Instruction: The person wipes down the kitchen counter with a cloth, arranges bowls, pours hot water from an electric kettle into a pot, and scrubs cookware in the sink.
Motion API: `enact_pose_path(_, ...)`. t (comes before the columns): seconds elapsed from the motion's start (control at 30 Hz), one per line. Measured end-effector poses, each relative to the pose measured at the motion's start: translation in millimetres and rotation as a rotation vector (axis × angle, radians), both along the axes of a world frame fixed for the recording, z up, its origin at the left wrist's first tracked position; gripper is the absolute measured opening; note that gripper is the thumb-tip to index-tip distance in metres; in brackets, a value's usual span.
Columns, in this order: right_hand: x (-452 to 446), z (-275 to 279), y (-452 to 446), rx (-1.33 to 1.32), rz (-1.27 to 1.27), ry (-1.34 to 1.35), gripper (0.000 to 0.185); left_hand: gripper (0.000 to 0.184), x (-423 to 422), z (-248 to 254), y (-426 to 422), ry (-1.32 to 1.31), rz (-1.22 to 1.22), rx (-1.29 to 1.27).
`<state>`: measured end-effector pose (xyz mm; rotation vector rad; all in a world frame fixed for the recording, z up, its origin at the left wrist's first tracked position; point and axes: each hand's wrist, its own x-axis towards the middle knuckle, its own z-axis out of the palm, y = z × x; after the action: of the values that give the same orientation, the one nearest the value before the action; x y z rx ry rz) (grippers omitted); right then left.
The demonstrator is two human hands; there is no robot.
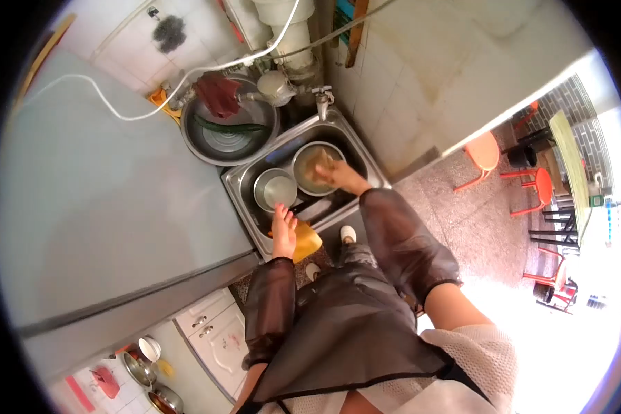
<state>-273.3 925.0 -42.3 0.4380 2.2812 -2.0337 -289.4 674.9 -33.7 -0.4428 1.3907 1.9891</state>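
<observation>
My right hand point(339, 176) reaches into the larger round metal bowl point(301, 181) in the sink, its fingers closed at a brownish, blurred piece point(317, 164) in murky liquid. What that piece is, I cannot make out. Beside it stands a smaller metal bowl point(274, 190) with cloudy liquid. My left hand point(283, 231) is at this bowl's near rim, fingers stretched out and slightly apart, holding nothing visible. Between the bowls and the sink's near edge lies a knife point(314, 210). Something yellow point(307, 243) hangs at the near edge, partly behind my left hand.
The steel sink point(362, 148) has a tap point(323, 103) at its far corner. Left of it, a wide metal basin point(199, 141) holds a long green cucumber point(229, 127), with a dark red cloth point(217, 95) over its rim. A grey counter point(117, 200) extends left; orange stools point(481, 152) stand right.
</observation>
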Motion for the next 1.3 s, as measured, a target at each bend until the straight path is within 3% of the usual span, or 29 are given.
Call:
enact_pose_path(0.03,3,12,-1,-0.508,-0.087,0.005,0.050,0.074,4,-4,-7,-0.012,0.051,0.020)
enact_pose_path(0.07,9,51,-21,-1.132,-0.329,0.024,0.045,0.074,10,-4,-13,0.025,0.040,0.018)
enact_pose_path(0.13,0,-67,-5,0.746,0.131,-0.112,0.036,0.074,17,2,-20,0.043,-0.029,-0.027)
enact_pose_path(0.2,32,-7,-30,0.609,-0.169,-0.042,0.029,0.072,9,-22,-32,0.027,-0.063,-0.037)
enact_pose_path(0.27,66,7,-48,-0.566,-0.375,0.027,0.030,0.065,7,-20,-43,0.088,-0.136,-0.062)
enact_pose_path(0.33,118,-26,-60,0.272,-0.266,0.123,0.029,0.065,1,-9,-55,0.084,-0.231,-0.150)
enact_pose_path(0.4,177,-43,-105,0.125,-0.735,0.212,0.024,0.068,-25,-20,-66,0.039,-0.317,-0.152)
enact_pose_path(0.5,288,-37,-157,-0.126,-0.957,0.063,0.023,0.086,-40,-25,-54,0.075,-0.384,-0.195)
enact_pose_path(0.57,369,-34,-204,-0.351,-1.141,0.047,0.027,0.085,-40,-22,-48,0.068,-0.442,-0.223)
enact_pose_path(0.6,402,-24,-218,-0.458,-1.265,-0.114,0.027,0.084,-45,-25,-45,0.056,-0.447,-0.215)
enact_pose_path(0.63,438,-68,-242,-0.572,-1.432,0.024,0.026,0.084,-45,-25,-39,0.058,-0.468,-0.217)
enact_pose_path(0.67,469,-41,-256,-0.372,-1.624,-0.085,0.027,0.082,-46,-26,-36,0.056,-0.441,-0.228)
enact_pose_path(0.7,517,-66,-267,0.026,-1.447,-0.497,0.028,0.081,-47,-27,-37,0.053,-0.405,-0.240)
enact_pose_path(0.73,557,-98,-278,-0.227,-1.667,-0.465,0.030,0.081,-50,-25,-44,0.055,-0.398,-0.242)
enact_pose_path(0.77,596,-129,-285,-0.104,-1.782,-0.357,0.028,0.079,-56,-25,-51,0.014,-0.400,-0.188)
enact_pose_path(0.8,641,-124,-288,0.372,-1.482,-0.872,0.041,0.078,-55,-26,-45,-0.030,-0.415,-0.109)
enact_pose_path(0.87,676,-173,-276,0.843,-1.305,-1.541,0.040,0.075,-69,-51,-51,-0.054,-0.375,-0.020)
enact_pose_path(0.9,677,-158,-257,0.877,-1.363,-1.570,0.040,0.074,-65,-46,-49,-0.075,-0.330,-0.056)
enact_pose_path(0.97,618,-131,-209,1.321,-0.194,-1.330,0.023,0.071,-72,-53,-54,-0.100,-0.221,-0.024)
enact_pose_path(1.0,585,-146,-165,1.497,-0.240,-1.027,0.017,0.068,-69,-49,-48,-0.094,-0.176,-0.015)
enact_pose_path(1.03,533,-106,-141,1.138,-0.689,-0.638,0.016,0.068,-67,-50,-50,-0.098,-0.156,-0.010)
enact_pose_path(1.07,464,-52,-124,0.720,-1.049,-0.472,0.019,0.061,-67,-54,-49,-0.200,-0.168,0.134)
enact_pose_path(1.1,409,-35,-103,0.632,-0.998,-0.335,0.021,0.055,-70,-54,-73,-0.270,-0.110,0.280)
enact_pose_path(1.13,334,-29,-94,0.498,-0.872,-0.183,0.024,0.045,-73,-57,-110,-0.110,-0.445,0.598)
enact_pose_path(1.17,273,-18,-98,0.429,-0.767,-0.081,0.025,0.042,-72,-67,-136,-0.117,-0.355,0.503)
enact_pose_path(1.2,223,-12,-103,0.344,-0.666,0.013,0.025,0.039,-61,-53,-130,-0.124,-0.439,0.797)
enact_pose_path(1.23,173,-15,-109,0.008,-0.587,0.034,0.026,0.037,-61,-72,-134,-0.172,-0.217,0.737)
enact_pose_path(1.27,131,-20,-114,-0.300,-0.541,0.006,0.028,0.039,-61,-88,-127,-0.144,-0.160,0.797)
enact_pose_path(1.3,105,-24,-120,-0.350,-0.474,0.011,0.027,0.049,-55,-104,-106,-0.098,-0.253,1.080)
